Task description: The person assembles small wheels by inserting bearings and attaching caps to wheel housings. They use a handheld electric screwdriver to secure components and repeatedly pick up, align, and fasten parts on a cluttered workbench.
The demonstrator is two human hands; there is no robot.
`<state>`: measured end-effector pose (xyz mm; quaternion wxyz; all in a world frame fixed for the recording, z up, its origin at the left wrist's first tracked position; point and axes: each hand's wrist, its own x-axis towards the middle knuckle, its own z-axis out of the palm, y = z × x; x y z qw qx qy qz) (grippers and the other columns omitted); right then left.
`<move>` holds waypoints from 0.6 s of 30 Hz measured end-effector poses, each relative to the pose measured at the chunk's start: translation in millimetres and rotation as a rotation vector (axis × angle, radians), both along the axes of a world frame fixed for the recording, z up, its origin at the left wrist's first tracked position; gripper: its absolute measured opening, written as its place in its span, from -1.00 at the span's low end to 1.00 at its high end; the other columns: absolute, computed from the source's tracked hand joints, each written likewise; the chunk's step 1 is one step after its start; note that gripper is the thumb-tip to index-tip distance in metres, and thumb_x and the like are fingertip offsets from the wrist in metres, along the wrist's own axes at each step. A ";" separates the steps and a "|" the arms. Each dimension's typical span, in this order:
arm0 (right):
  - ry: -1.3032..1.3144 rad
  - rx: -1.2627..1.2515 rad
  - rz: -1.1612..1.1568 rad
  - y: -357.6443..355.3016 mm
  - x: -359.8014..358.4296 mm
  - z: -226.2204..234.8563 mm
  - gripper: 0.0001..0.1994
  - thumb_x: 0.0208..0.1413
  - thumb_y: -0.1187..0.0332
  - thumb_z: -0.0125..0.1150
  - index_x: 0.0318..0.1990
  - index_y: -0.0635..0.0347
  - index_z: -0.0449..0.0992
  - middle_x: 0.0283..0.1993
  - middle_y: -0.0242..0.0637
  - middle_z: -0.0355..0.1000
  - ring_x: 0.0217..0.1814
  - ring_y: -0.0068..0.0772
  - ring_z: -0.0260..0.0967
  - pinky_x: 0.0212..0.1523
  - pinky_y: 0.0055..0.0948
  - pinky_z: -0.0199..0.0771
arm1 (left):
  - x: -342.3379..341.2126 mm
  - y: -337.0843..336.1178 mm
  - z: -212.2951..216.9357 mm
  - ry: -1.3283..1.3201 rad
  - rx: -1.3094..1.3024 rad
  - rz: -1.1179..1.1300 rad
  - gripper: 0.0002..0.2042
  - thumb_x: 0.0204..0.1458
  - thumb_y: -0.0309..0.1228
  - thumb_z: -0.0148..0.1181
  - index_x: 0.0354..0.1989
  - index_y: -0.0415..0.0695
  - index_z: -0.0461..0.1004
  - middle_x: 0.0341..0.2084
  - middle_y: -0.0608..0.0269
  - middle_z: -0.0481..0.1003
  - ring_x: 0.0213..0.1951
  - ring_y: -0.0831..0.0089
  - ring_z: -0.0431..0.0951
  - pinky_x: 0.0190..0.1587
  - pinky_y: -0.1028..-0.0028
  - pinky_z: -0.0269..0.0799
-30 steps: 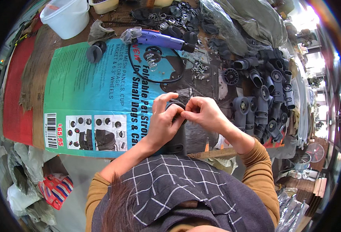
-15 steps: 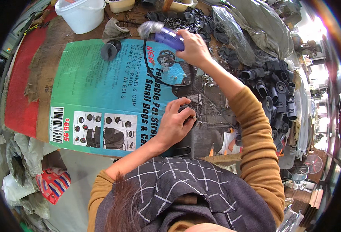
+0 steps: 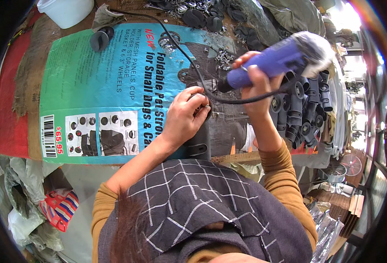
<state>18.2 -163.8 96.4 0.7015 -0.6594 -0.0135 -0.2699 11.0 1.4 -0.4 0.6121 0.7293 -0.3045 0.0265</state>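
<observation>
My left hand [image 3: 179, 117] is closed over the top of a black plastic tube part [image 3: 198, 143] on the cardboard-covered bench, its slotted lower end showing below the wrist. The thumb and fingertips meet near a small shiny metal bit at the top of the part; most of that spot is hidden. In my right hand [image 3: 258, 91] is a purple corded power tool [image 3: 285, 58], gripped by its body. Its black narrow end faces left, above and right of my left hand, apart from the part. Clear plastic wraps the other end, and the black cord [image 3: 189, 61] loops beneath.
Loose metal fasteners [image 3: 223, 59] lie past my hands. Round black plastic pieces [image 3: 194, 18] are at the back, with another pair [image 3: 100, 40] at left. Many black tube joints [image 3: 295, 115] are heaped on the right. A white bucket [image 3: 65, 11] stands at the far left.
My right hand has brought the power tool nearer and to the right, turning it so its plastic-wrapped end faces right. My left hand keeps hold of the tube part. The view has shifted slightly.
</observation>
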 end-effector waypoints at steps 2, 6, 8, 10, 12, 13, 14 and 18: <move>-0.119 0.271 -0.070 2.0 -10.3 15.5 -0.52 0.03 0.22 0.26 0.04 0.14 0.20 -0.39 -0.18 0.40 -0.44 -0.30 0.39 -0.34 -0.26 0.47 | -0.3 -0.3 -1.6 0.007 -0.007 0.008 -0.86 -0.09 -0.49 0.28 -0.33 -0.17 0.49 -0.10 0.01 0.46 -0.05 0.06 0.47 -0.02 0.26 0.38; -0.158 0.293 0.083 10.4 -38.3 36.0 -0.42 0.03 -0.22 0.09 0.00 0.04 0.30 -0.42 -0.24 0.38 -0.43 -0.32 0.31 -0.36 -0.29 0.34 | -1.0 -0.8 -2.9 0.024 -0.012 0.005 -0.85 -0.09 -0.46 0.29 -0.33 -0.12 0.50 -0.10 0.06 0.46 -0.08 0.07 0.48 -0.06 0.24 0.40; -0.184 0.285 0.090 15.1 -41.3 35.0 -0.40 0.01 -0.25 0.08 0.00 0.04 0.30 -0.42 -0.24 0.39 -0.45 -0.31 0.31 -0.37 -0.29 0.33 | -0.7 -0.9 -2.7 0.026 -0.008 -0.006 -0.85 -0.10 -0.47 0.30 -0.33 -0.12 0.50 -0.10 0.06 0.46 -0.08 0.08 0.48 -0.06 0.25 0.41; -0.184 0.284 0.080 17.4 -41.1 32.2 -0.39 0.01 -0.24 0.09 0.01 0.05 0.31 -0.42 -0.23 0.39 -0.46 -0.31 0.32 -0.37 -0.28 0.34 | -1.0 -1.2 -2.1 0.023 -0.008 0.003 -0.85 -0.10 -0.47 0.30 -0.33 -0.13 0.50 -0.10 0.07 0.46 -0.09 0.08 0.48 -0.07 0.25 0.41; -0.200 0.230 0.088 17.8 -39.6 30.2 -0.39 0.01 -0.24 0.09 0.02 0.05 0.31 -0.41 -0.22 0.39 -0.46 -0.30 0.33 -0.36 -0.27 0.35 | -1.0 -1.1 -1.3 0.020 -0.008 0.007 -0.85 -0.11 -0.47 0.30 -0.34 -0.13 0.50 -0.10 0.07 0.45 -0.10 0.08 0.48 -0.07 0.25 0.41; -0.203 0.216 0.089 17.8 -38.5 29.7 -0.39 0.01 -0.23 0.08 0.02 0.05 0.31 -0.41 -0.21 0.40 -0.46 -0.30 0.34 -0.36 -0.26 0.36 | -0.8 -1.0 -0.8 0.017 -0.005 0.008 -0.85 -0.11 -0.47 0.30 -0.34 -0.13 0.49 -0.10 0.07 0.45 -0.10 0.08 0.48 -0.07 0.25 0.41; -0.202 0.211 0.100 17.5 -38.0 29.9 -0.40 0.01 -0.23 0.08 0.02 0.05 0.31 -0.41 -0.21 0.40 -0.45 -0.29 0.34 -0.36 -0.26 0.36 | -0.8 -0.8 -0.4 0.016 -0.002 0.006 -0.85 -0.11 -0.47 0.30 -0.34 -0.13 0.49 -0.10 0.07 0.45 -0.11 0.08 0.48 -0.08 0.25 0.41; -0.202 0.207 0.120 17.8 -38.9 32.0 -0.40 0.02 -0.21 0.08 0.03 0.06 0.30 -0.41 -0.20 0.40 -0.45 -0.29 0.35 -0.35 -0.25 0.37 | -0.6 -0.4 0.8 0.003 0.006 0.012 -0.85 -0.11 -0.47 0.30 -0.36 -0.14 0.48 -0.09 0.06 0.44 -0.12 0.09 0.49 -0.10 0.25 0.41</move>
